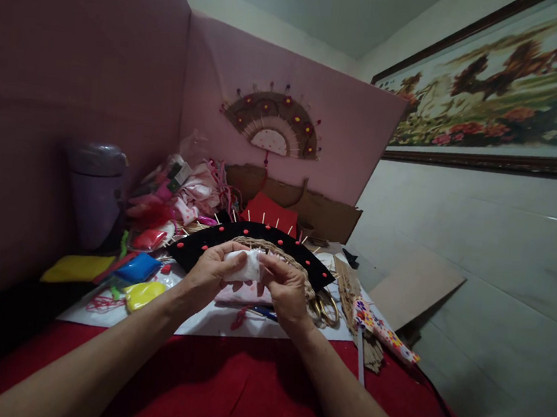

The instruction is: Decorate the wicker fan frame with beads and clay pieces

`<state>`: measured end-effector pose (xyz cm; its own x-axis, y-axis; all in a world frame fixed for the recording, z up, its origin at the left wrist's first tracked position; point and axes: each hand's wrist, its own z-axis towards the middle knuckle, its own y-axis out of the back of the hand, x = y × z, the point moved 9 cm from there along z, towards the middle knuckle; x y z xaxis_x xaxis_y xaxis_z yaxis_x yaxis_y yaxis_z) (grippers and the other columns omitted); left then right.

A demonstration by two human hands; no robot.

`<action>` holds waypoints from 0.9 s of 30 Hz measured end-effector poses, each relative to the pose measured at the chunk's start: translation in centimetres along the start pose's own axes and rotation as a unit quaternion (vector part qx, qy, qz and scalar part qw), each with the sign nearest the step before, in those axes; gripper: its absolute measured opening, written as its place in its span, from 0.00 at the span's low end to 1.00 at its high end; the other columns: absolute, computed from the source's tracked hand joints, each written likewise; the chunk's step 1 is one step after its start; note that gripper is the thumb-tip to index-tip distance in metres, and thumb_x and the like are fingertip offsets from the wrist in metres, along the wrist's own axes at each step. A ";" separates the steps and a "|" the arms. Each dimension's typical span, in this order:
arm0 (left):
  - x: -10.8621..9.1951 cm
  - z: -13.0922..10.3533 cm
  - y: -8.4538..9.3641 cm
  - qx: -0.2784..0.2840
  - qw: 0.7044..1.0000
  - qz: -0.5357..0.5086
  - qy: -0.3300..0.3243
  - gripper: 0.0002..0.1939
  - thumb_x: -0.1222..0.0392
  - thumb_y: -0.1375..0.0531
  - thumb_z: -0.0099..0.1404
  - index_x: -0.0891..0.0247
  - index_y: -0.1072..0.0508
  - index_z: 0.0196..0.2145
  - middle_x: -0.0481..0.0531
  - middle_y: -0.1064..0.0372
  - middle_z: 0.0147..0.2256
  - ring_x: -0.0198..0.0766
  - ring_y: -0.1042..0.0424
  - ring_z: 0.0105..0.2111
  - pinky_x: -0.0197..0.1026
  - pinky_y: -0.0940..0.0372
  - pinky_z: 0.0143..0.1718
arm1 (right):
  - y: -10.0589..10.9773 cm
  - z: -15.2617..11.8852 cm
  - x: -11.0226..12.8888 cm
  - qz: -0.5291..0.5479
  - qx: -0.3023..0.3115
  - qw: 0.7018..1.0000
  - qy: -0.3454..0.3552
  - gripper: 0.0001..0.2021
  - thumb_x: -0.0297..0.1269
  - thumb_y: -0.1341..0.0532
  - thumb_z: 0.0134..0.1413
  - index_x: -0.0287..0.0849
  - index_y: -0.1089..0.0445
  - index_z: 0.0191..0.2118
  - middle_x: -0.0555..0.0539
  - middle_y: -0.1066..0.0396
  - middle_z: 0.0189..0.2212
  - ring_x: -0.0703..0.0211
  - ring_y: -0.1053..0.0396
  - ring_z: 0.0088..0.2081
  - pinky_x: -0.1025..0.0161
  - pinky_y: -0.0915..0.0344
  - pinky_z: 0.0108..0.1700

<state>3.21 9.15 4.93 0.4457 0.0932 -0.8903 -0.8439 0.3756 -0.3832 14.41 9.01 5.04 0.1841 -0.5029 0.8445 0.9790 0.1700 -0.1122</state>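
At the far left a lilac lidded bin [95, 190] stands against the pink partition; below it lie a yellow sheet [77, 267], a blue packet [137, 267] and a yellow-green lump in clear wrap [144, 294], all on a white sheet [197, 323] spread over the red tablecloth [239, 390]; behind them sits a heap of pink and red scraps [185, 195].

The left hand [208, 273] comes in from the lower left, fingers curled and pinching the left edge of a small white cloth piece [247, 266]; the right hand [286, 287] meets it from the other side, thumb and fingertips closed on the right edge of the same piece; so the cloth is held between both hands, above the white sheet and just in front of the black fan-shaped piece [250, 239]; that piece is studded with red dots and thin sticks along its arc, with a woven straw arc touching its inner edge.

Behind it a red sheet [271, 213] leans against a brown cardboard box [308, 208]; on the partition above hangs a brown decorated fan [273, 123].

Right of the right hand lie brass-coloured rings [326, 308], then a flowered folded fan [385, 331] near the table's edge; further right a cardboard sheet [417, 286] rests on the floor; a framed painting [500, 86] hangs on the right wall.
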 end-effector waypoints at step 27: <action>0.4 0.0 0.6 -0.032 0.999 -0.014 0.004 0.18 0.52 0.31 0.46 0.67 0.31 0.28 0.45 0.34 0.19 0.27 0.38 0.15 0.30 0.44 0.13 | -0.9 -0.2 -1.2 0.062 0.054 0.994 -0.077 0.11 0.36 0.33 0.41 0.45 0.24 0.36 0.53 0.32 0.22 0.71 0.42 0.18 0.70 0.42 0.19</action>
<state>2.85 9.43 4.29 0.4666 0.0756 -0.8813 -0.8491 0.3174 -0.4223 13.29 9.30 3.99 0.2790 -0.3384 0.8987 0.9333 0.3159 -0.1708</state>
